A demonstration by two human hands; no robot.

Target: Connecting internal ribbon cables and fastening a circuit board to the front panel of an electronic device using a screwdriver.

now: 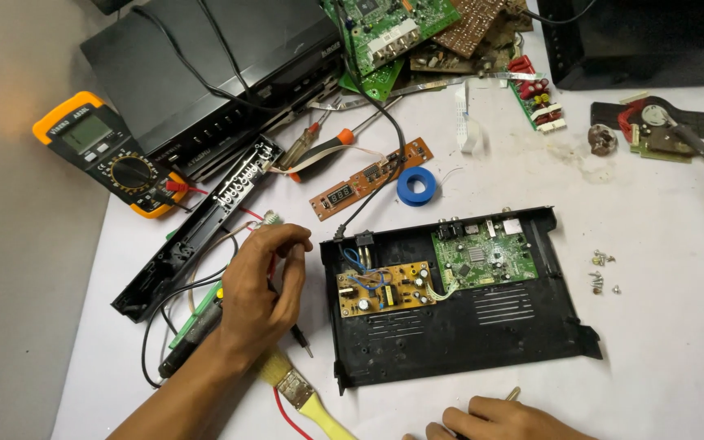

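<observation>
Item: my left hand (264, 287) clenched around a black probe (299, 336), beside the open black case (458, 326). My right hand (503, 420): grip I cannot tell, mostly cut off.

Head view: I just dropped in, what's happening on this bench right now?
A person works over an opened black set-top case with two circuit boards inside, a yellowish one and a green one. The left hand pinches a black probe just left of the case, above a yellow-handled brush. The right hand rests at the table's near edge. A multimeter lies at the upper left.
</observation>
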